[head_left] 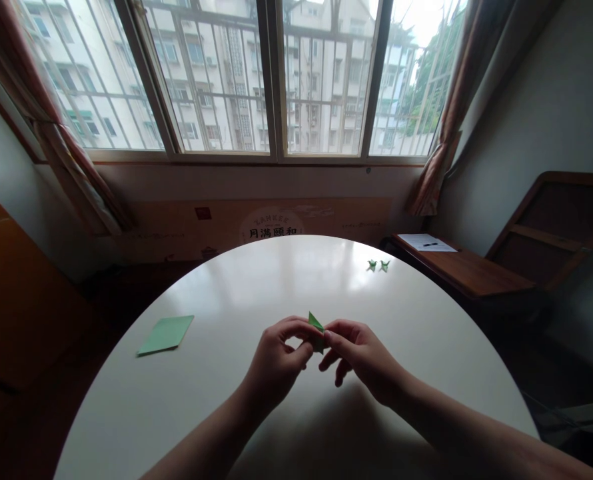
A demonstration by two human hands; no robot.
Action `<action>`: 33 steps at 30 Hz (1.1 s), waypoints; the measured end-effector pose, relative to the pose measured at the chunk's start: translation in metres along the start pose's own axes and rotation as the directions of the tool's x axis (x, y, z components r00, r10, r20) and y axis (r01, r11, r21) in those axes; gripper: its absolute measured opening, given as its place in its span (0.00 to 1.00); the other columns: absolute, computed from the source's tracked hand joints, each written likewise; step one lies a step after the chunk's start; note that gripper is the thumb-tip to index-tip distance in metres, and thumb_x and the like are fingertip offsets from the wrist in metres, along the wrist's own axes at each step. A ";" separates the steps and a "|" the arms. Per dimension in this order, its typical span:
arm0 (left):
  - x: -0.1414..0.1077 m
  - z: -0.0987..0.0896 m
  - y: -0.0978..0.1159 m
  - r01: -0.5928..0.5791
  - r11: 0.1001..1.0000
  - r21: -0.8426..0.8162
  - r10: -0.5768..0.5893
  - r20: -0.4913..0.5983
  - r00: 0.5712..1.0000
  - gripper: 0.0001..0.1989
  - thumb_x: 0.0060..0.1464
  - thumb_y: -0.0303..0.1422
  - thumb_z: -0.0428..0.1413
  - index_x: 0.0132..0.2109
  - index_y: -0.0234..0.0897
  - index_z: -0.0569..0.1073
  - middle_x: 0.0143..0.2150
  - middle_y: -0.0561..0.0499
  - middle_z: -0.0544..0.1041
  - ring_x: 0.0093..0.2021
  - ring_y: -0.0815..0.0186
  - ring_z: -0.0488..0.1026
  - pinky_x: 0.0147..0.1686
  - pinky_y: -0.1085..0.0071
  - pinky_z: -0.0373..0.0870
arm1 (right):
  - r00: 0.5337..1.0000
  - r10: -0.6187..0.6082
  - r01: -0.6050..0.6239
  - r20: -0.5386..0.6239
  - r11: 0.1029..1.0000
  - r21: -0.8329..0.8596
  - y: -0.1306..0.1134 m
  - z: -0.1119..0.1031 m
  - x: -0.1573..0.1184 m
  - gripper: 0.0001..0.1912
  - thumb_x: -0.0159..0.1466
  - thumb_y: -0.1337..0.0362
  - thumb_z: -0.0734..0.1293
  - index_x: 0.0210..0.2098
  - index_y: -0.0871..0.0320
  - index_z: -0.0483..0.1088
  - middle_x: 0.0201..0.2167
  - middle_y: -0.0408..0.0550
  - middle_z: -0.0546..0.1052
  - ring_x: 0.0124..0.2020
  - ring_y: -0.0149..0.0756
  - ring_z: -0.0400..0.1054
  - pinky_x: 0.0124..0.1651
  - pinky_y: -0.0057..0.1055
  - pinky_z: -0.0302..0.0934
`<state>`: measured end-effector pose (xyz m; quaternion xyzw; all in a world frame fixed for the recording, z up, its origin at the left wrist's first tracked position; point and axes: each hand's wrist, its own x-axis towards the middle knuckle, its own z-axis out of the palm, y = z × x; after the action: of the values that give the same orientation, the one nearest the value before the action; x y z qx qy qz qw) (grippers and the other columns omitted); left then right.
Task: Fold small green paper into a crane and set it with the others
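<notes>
A small piece of folded green paper is held up over the middle of the table, one pointed corner sticking upward. My left hand pinches it from the left between thumb and fingers. From the right, the thumb and index finger of my right hand grip its edge, while the other fingers curl below. Part of the paper is hidden behind my fingers. Off to the left lies a stack of green paper squares. Two small folded green paper figures, perhaps cranes, stand side by side near the far right edge.
The round white table has its curved edge toward the window. Beyond it on the right, a wooden chair carries a paper sheet with a dark pen. A printed cardboard panel stands below the window.
</notes>
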<state>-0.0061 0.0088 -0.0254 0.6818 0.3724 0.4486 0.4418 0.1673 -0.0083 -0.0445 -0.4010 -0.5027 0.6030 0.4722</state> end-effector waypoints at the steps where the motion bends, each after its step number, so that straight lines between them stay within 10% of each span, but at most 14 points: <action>1: 0.000 0.000 0.000 -0.004 1.000 0.015 0.004 0.001 1.000 0.09 0.48 0.26 0.56 0.33 0.35 0.81 0.36 0.46 0.78 0.34 0.61 0.77 0.21 0.75 0.73 | 1.000 0.006 -0.006 0.001 1.000 0.001 0.000 0.001 0.000 0.20 0.59 0.48 0.73 0.37 0.61 0.77 0.33 0.50 0.78 0.29 0.39 0.76 0.19 0.24 0.63; 15: 0.001 -0.006 -0.005 -0.124 0.958 0.258 0.124 0.016 0.992 0.06 0.52 0.25 0.58 0.34 0.37 0.81 0.35 0.47 0.76 0.34 0.64 0.73 0.20 0.79 0.63 | 0.995 -0.073 0.078 0.070 0.994 -0.072 0.004 -0.001 0.004 0.23 0.60 0.46 0.72 0.42 0.61 0.80 0.34 0.54 0.80 0.32 0.41 0.76 0.20 0.24 0.62; 33: 0.001 -0.007 -0.001 -0.114 0.987 0.110 0.110 0.046 0.993 0.09 0.53 0.30 0.62 0.42 0.36 0.81 0.43 0.44 0.77 0.36 0.63 0.76 0.22 0.77 0.67 | 0.999 -0.048 0.048 0.020 0.998 0.029 0.001 -0.003 0.000 0.21 0.59 0.51 0.75 0.46 0.58 0.80 0.33 0.52 0.80 0.31 0.39 0.74 0.23 0.26 0.63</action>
<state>-0.0126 0.0123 -0.0246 0.7342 0.3496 0.4374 0.3839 0.1701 -0.0081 -0.0455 -0.3755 -0.5083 0.6029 0.4870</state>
